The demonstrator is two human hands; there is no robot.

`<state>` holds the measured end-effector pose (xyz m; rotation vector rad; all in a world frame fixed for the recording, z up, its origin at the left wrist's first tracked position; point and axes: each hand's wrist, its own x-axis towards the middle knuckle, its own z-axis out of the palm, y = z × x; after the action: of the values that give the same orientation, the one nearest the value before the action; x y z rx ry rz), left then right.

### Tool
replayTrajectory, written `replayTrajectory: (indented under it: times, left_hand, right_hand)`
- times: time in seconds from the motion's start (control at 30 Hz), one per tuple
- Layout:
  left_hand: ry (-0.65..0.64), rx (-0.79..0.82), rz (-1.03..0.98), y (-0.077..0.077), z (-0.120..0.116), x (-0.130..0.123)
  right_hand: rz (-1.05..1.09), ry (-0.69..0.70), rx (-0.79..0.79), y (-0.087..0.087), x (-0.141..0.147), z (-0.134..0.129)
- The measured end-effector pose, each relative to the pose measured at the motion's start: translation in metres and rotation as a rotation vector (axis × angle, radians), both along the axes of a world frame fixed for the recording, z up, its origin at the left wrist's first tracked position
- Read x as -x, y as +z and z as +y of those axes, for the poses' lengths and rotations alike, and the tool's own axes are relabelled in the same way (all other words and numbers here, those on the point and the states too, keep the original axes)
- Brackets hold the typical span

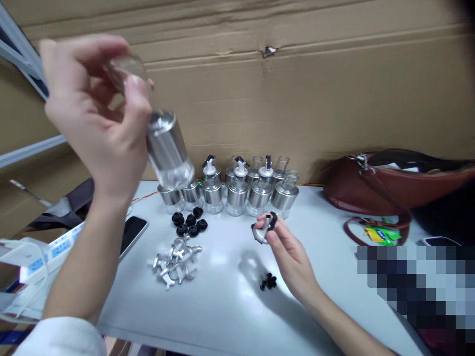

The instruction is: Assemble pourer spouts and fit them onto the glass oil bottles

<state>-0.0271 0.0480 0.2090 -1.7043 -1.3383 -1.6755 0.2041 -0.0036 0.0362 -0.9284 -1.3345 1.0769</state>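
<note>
At the upper left, my left hand [100,99] grips a glass bottle with a metal sleeve [166,141] by its neck, tilted above the table. Between the fingers of my right hand [293,252] is a silver and black pourer cap [263,232]. Behind stand several similar bottles [237,194], three of them topped with silver and black caps. Several black stoppers [191,222] lie in front of the bottles at the left. Nearer is a pile of silver metal pieces [176,262]. Small black parts [269,282] sit below my right hand.
A phone [133,235] and a white power strip [55,249] are at the left. On the right are a brown leather bag [356,183] with its strap and a green and yellow packet [382,235]. Cardboard [241,99] stands behind the grey table [222,316].
</note>
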Motion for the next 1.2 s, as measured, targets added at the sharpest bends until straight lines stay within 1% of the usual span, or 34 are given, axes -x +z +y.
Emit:
replayTrajectory:
  times: [0.07,0.1,0.13,0.17,0.23,0.3,0.33,0.4,0.47,0.53,0.63,0.77,0.87,1.0,1.2]
  left_hand:
    - [-0.161,-0.003,-0.068,-0.017,-0.02,-0.01]
    - [-0.264,0.064,-0.075,-0.026,-0.029,-0.014]
    - [-0.36,0.042,-0.089,-0.035,-0.036,-0.018]
    - [-0.427,0.121,-0.122,-0.043,-0.042,-0.022]
    - [-0.651,0.231,-0.161,-0.057,-0.049,-0.029]
    - [-0.83,0.392,-0.253,-0.069,-0.052,-0.034]
    - [-0.898,0.456,-0.31,-0.074,-0.052,-0.037]
    - [-0.985,0.549,-0.421,-0.083,-0.052,-0.041]
    - [-1.026,0.604,-0.498,-0.092,-0.049,-0.045]
    - [-1.054,0.661,-0.542,-0.101,-0.045,-0.047]
    - [-1.09,0.733,-0.566,-0.115,-0.037,-0.048]
    - [-1.089,0.753,-0.581,-0.128,-0.029,-0.047]
    - [-1.084,0.733,-0.564,-0.133,-0.026,-0.047]
    - [-1.111,0.703,-0.575,-0.138,-0.024,-0.049]
    - [-1.161,0.685,-0.566,-0.141,-0.022,-0.048]
  right_hand:
    - [-0.059,-0.048,-0.079,0.005,0.0,-0.002]
    - [-0.068,-0.059,-0.108,0.008,0.0,-0.004]
    - [-0.07,-0.061,-0.131,0.013,0.001,-0.007]
    - [-0.065,-0.058,-0.155,0.018,0.002,-0.009]
    - [-0.013,-0.05,-0.203,0.03,0.005,-0.013]
    - [0.073,-0.058,-0.244,0.043,0.008,-0.015]
    - [0.115,-0.064,-0.266,0.049,0.009,-0.014]
    - [0.179,-0.066,-0.31,0.061,0.014,-0.011]
    - [0.217,-0.021,-0.345,0.069,0.02,-0.004]
    - [0.229,0.036,-0.336,0.073,0.026,0.003]
    - [0.194,0.074,-0.269,0.071,0.033,0.014]
    - [0.125,0.08,-0.184,0.066,0.036,0.024]
    - [0.124,0.071,-0.137,0.063,0.034,0.029]
    - [0.131,0.074,-0.121,0.059,0.033,0.032]
    - [0.024,0.108,-0.133,0.054,0.034,0.035]
